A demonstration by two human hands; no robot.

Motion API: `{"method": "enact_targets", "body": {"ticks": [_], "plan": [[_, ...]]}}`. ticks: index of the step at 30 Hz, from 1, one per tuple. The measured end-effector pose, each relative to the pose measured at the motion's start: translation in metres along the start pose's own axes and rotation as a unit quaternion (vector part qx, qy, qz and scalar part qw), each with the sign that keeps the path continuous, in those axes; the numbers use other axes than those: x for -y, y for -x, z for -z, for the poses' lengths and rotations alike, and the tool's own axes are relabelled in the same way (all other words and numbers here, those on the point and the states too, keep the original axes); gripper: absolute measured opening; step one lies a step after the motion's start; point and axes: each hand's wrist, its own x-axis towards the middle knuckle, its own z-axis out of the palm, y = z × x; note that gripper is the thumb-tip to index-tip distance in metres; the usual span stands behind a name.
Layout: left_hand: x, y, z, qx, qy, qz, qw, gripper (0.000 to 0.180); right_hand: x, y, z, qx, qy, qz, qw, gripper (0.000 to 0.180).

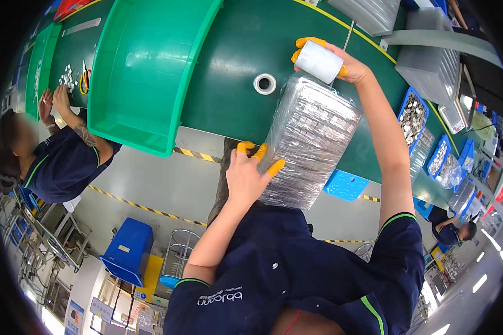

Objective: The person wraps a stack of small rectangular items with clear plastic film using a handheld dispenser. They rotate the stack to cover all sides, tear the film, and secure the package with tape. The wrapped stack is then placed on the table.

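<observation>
A stack of clear plastic trays (313, 145) with small metallic parts, wrapped in shiny transparent film, leans at the bench's near edge, close to my body. My right hand (341, 56), with orange finger cots, grips a whitish roll of stretch film (320, 61) at the stack's far end. At the stack's left side is my left hand (251, 173). Its orange-capped fingers are spread and touch or nearly touch the wrap, holding nothing. The right palm is partly hidden by the roll.
A large green bin (145, 72) stands left on the green bench (229, 84). A small white ring-shaped core (264, 84) lies nearby. Blue trays of metal parts (413, 120) and stacked clear trays (430, 50) are at the right. A co-worker (67, 151) handles small pieces beside scissors (85, 78).
</observation>
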Motion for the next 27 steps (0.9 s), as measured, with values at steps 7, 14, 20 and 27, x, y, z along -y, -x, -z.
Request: {"method": "enact_targets", "body": {"ticks": [7,14,20,27], "plan": [[0.007,-0.061,-0.005,-0.073,0.313,-0.025,0.947,0.027,0.011,0.019,-0.016,-0.085,0.014,0.005,0.996,0.099],[-0.004,-0.098,-0.031,-0.017,0.247,0.017,0.969,0.033,0.011,0.019,-0.022,-0.152,-0.086,-0.003,0.985,0.05],[-0.018,-0.109,-0.047,-0.053,0.384,-0.003,0.922,0.044,0.015,0.0,-0.044,-0.27,0.063,0.047,0.96,0.03],[-0.011,-0.113,-0.066,-0.05,0.488,-0.026,0.871,0.048,0.008,0.018,-0.111,-0.227,0.403,0.109,0.88,0.031]]}}
